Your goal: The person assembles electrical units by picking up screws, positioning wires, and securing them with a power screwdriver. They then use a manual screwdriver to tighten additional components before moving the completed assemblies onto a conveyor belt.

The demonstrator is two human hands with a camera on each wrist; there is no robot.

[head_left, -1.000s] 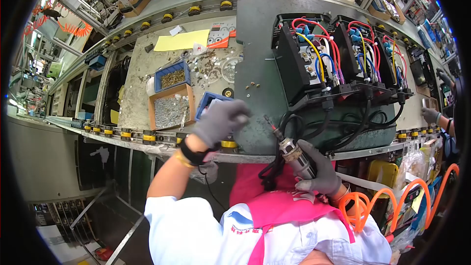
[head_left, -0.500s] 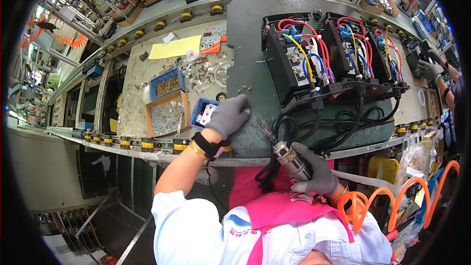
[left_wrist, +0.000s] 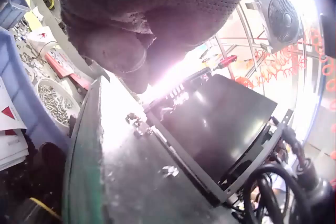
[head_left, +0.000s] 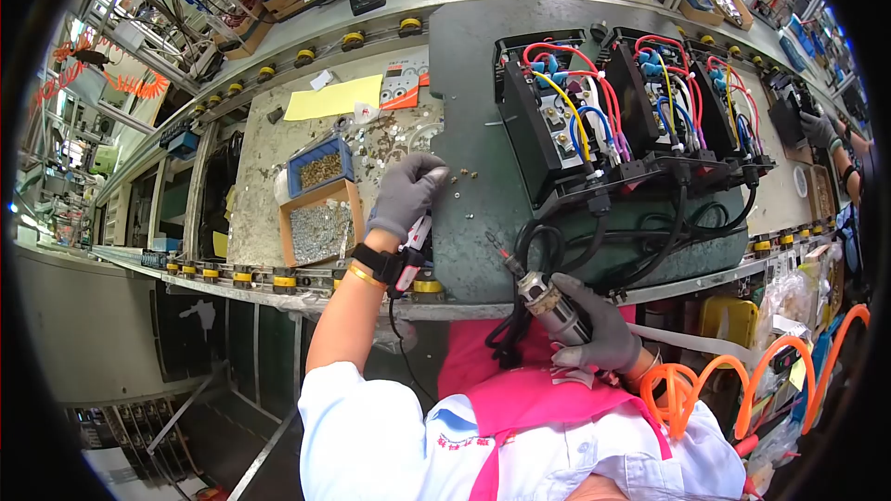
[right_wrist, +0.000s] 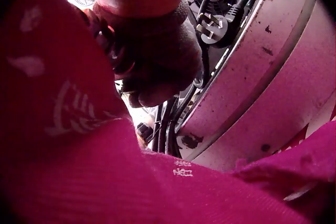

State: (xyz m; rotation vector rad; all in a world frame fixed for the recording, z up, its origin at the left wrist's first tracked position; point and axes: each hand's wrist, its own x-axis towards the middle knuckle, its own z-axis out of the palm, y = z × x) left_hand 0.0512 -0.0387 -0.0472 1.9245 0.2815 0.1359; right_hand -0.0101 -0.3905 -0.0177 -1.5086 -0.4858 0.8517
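Note:
My gloved left hand (head_left: pixel 406 197) hovers at the left edge of the green mat (head_left: pixel 469 97), fingers bent toward small brass fasteners (head_left: pixel 470 173). In the left wrist view its fingers (left_wrist: pixel 118 50) come down close to small metal pieces (left_wrist: pixel 139 124); I cannot tell whether it pinches one. My gloved right hand (head_left: pixel 603 323) grips a power screwdriver (head_left: pixel 557 311) near the mat's front edge, its bit pointing up and left. In the right wrist view, the pink apron (right_wrist: pixel 68 161) hides much of that hand (right_wrist: pixel 163 56).
Black housings (head_left: pixel 538 121) with coloured wires stand on the mat, thick black cables (head_left: pixel 640 250) before them. Left lie a blue bin (head_left: pixel 348 162) of brass parts and a cardboard box (head_left: pixel 295 246) of silver ones. An orange coiled hose (head_left: pixel 682 399) hangs at right. Another person's hand (head_left: pixel 819 130) works at far right.
My left hand has moved forward along the mat's left edge, up to the brass fasteners. The right hand keeps its grip on the screwdriver, almost unmoved.

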